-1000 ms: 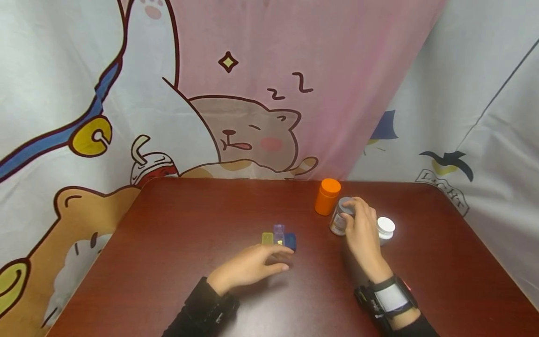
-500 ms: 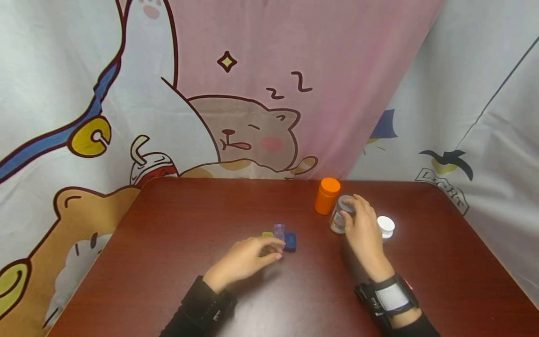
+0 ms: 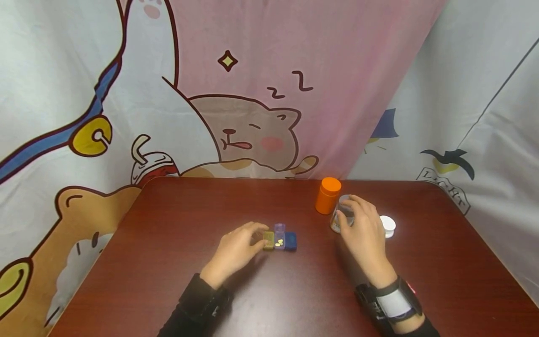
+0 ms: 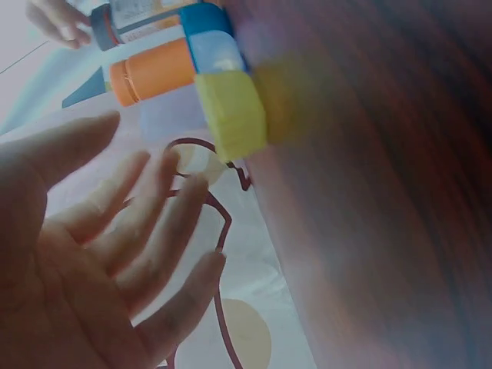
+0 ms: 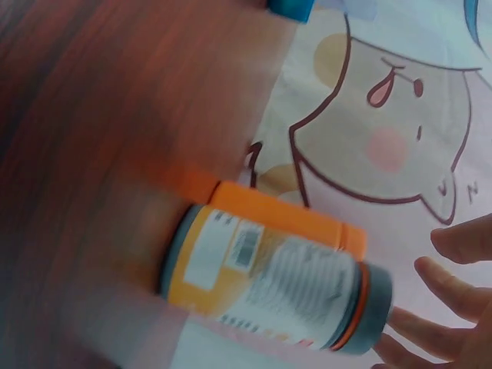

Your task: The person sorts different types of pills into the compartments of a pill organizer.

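Observation:
In the head view a small pill organizer lies mid-table, with yellow, purple and blue compartments. Its purple lid stands up, and pale pills lie in that compartment. My left hand is at the left side of the yellow compartment, thumb and fingers spread with nothing between them. A grey-lidded bottle with a white and yellow label stands upright to the right. My right hand hovers beside it, loosely bent fingertips right at the grey lid, partly hiding the bottle in the head view.
An orange bottle stands just behind and left of the grey-lidded one. Right of my right hand is a white-capped bottle, partly hidden by it. A printed curtain hangs behind the table's far edge.
My left hand has moved left and back from in front of the pill organizer to its left side, uncovering the compartments and pills. My right hand stays by the grey-lidded bottle, covering slightly more of it.

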Available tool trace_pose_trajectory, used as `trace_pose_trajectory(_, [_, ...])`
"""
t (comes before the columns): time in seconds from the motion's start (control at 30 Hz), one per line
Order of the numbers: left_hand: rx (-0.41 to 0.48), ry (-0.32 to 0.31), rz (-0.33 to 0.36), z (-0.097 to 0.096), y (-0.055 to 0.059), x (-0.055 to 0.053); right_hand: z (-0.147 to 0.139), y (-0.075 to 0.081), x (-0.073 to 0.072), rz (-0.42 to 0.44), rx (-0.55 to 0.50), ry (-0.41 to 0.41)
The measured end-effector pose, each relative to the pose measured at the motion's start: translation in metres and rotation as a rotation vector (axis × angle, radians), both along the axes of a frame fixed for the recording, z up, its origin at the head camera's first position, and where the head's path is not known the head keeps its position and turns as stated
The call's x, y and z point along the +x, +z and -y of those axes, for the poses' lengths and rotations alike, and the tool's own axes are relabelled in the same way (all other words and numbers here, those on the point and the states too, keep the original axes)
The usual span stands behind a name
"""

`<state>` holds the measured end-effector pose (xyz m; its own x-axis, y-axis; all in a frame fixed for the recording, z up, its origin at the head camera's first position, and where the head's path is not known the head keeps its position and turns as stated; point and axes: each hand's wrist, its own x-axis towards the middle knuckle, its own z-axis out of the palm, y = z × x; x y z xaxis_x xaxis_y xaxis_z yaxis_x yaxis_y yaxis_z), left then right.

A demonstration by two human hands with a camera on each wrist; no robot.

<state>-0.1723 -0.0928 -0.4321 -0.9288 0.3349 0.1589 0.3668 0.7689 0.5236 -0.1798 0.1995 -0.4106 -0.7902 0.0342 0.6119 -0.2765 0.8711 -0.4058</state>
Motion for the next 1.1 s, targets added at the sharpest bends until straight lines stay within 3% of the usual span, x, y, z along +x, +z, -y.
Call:
trace_pose_trajectory(0.17, [-0.112,0.04,-0.058,0.001,-0.007,-0.003,0.014,0.0,0.005,-0.006,0.055,0.078])
trace_pose_trajectory(0.37, [-0.236,0.036,-0.112,0.0,-0.013,-0.003,0.036,-0.002,0.012,0.132,0.163,0.25])
trace_pose_trajectory(0.63, [-0.247,-0.016,-0.163,-0.004,-0.013,-0.003,0.065,-0.009,0.006,0.238,0.27,0.398])
trace_pose_trajectory(0.8, [-0.261,-0.003,-0.202,-0.001,-0.009,-0.007,0.077,-0.017,0.001,0.32,0.286,0.472])
trace_pose_trajectory(1.0, [-0.253,-0.071,-0.206,-0.003,-0.01,-0.009,0.083,-0.018,0.0,0.371,0.293,0.502])
trace_pose_trajectory(1.1, [-0.281,-0.058,-0.263,-0.007,-0.013,-0.009,0.084,-0.015,0.001,0.367,0.312,0.515])
